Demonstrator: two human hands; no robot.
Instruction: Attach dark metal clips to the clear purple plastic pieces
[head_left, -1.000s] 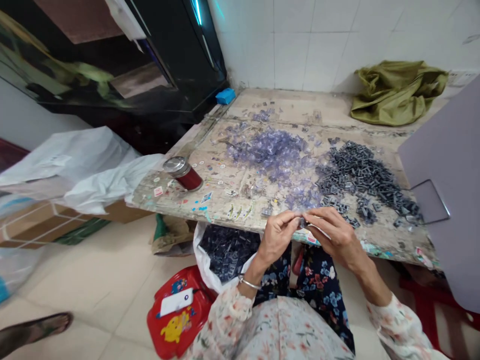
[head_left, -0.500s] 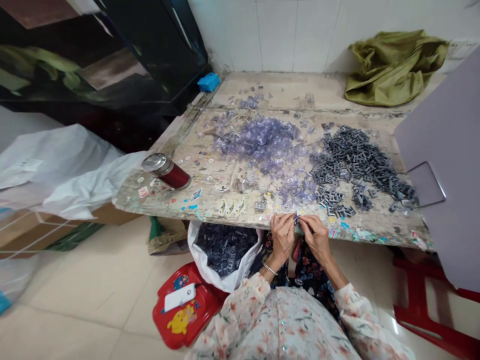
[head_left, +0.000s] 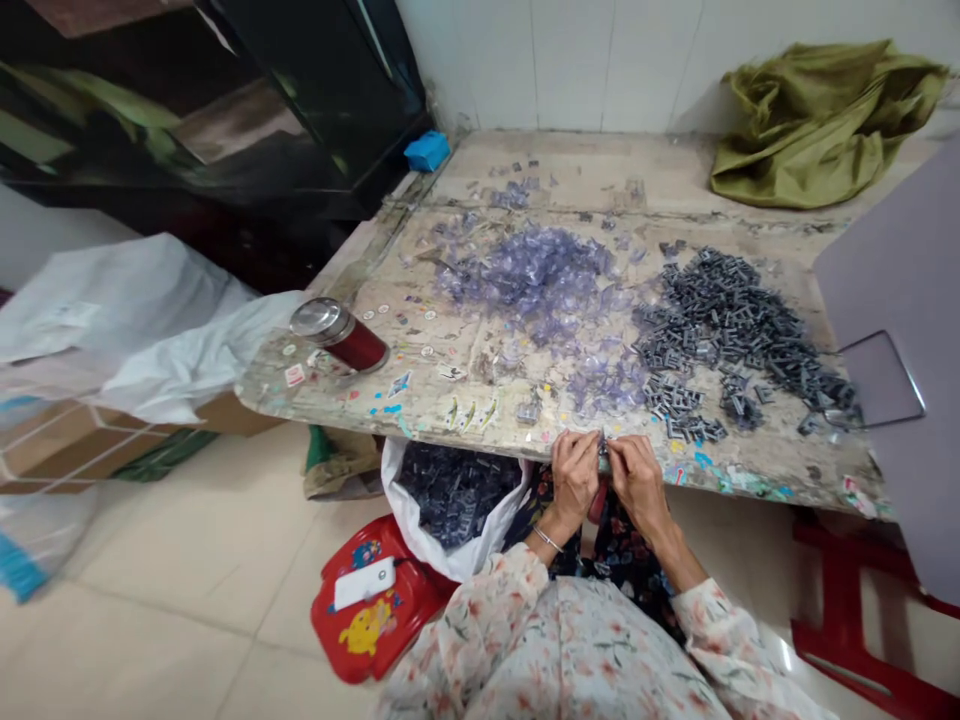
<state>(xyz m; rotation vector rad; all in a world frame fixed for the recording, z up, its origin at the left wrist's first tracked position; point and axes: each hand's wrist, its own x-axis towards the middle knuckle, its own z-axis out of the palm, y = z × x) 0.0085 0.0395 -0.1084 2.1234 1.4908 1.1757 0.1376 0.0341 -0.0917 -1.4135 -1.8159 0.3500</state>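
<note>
At the table's front edge my left hand [head_left: 574, 474] and my right hand [head_left: 637, 482] meet, fingers pinched from both sides on a small dark plastic piece [head_left: 603, 446]. Most of that piece is covered by the fingertips. Just beyond lie clear purplish plastic parts [head_left: 547, 275], heaped in the middle of the worn table [head_left: 345, 400]. To the right of them spreads a pile of dark grey plastic parts [head_left: 724, 310]. Below the edge, left of my hands, an open white sack [head_left: 480, 552] holds many dark pieces [head_left: 454, 492].
A red flask with a steel lid [head_left: 341, 335] stands at the table's left. A white device [head_left: 364, 584] lies on a red stool [head_left: 337, 630]. Olive cloth [head_left: 825, 125] sits at the back right, beside a grey panel [head_left: 900, 300]. A blue box [head_left: 427, 151] is at the back left.
The camera view has shifted slightly, so the scene sits a little further right. My hands stay together at the table edge, the fingers slightly re-angled around the small piece.
</note>
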